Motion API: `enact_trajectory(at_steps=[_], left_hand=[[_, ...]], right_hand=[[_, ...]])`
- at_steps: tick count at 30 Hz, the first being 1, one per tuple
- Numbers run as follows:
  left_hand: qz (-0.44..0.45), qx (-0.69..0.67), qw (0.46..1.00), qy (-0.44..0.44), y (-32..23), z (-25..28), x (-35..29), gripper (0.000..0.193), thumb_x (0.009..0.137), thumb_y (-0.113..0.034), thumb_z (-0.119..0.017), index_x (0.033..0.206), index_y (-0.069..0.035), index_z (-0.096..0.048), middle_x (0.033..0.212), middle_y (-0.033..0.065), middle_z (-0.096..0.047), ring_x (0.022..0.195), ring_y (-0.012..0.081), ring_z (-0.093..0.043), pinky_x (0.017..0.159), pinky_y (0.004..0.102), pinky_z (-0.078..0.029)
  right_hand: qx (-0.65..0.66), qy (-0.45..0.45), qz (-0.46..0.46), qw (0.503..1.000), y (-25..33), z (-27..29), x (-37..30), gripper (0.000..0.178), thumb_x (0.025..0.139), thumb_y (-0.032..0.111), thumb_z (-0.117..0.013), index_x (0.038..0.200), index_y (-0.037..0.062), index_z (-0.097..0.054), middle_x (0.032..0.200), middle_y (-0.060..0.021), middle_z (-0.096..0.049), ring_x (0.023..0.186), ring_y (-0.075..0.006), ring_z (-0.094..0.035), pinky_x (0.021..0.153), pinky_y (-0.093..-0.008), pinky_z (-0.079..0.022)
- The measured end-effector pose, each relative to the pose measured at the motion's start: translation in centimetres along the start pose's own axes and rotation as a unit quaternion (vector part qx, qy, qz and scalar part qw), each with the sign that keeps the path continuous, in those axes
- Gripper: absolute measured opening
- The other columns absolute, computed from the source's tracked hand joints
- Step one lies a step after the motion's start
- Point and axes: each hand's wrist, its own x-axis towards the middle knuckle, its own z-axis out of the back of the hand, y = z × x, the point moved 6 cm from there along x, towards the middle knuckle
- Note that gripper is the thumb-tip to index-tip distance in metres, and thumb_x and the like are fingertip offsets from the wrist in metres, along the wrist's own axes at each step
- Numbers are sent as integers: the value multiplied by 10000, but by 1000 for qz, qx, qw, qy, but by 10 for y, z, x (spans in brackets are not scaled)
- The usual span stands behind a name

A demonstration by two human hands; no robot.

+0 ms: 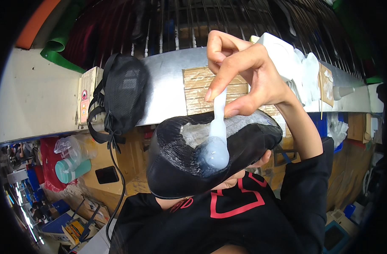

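Far left: a green roll (58, 45) lies at the end of the table (168, 76), and below it a turquoise container (70, 170) rests on its side
Phone: here's a dark phone (106, 175) lying flat, just right of that container
Bag: a black mesh bag (125, 95) sits on the table, its black cord (122, 182) trailing down
Shoe: centre stage, the black shoe (240, 155) is held up in front of the person's chest, pale lining showing on top
Tool: a whitish tool (218, 129) stands nearly upright, its round, wet-looking end touching the shoe left of the middle
Left hand: mostly hidden behind the shoe, the left hand (264, 159) grips it from below, fingers showing at the right
Right hand: in from the right, the right hand (250, 72) pinches the tool's handle between thumb and fingers
Far right: a white container (276, 53) stands on the table, just behind the right hand
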Motion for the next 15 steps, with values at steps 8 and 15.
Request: enact_trajectory(at_steps=[8, 15], left_hand=[[20, -8, 999, 28, 2, -11, -5, 722, 761, -285, -731, 1389, -13, -501, 1331, 135, -571, 1205, 259, -540, 997, 420, -460], [39, -15, 998, 44, 7, -18, -10, 799, 734, -374, -744, 1409, -30, -492, 1379, 131, -539, 1258, 275, -496, 1033, 451, -428]], right_hand=[[9, 24, -1, 1000, -10, 1, -4, 309, 608, 217, -955, 869, 118, -822, 847, 11, -458, 835, -130, -467, 721, -294, -372], [16, 36, 6, 999, -9, 3, -6, 324, 598, 232, -966, 865, 116, -825, 855, 17, -453, 846, -125, -459, 732, -292, -370]])
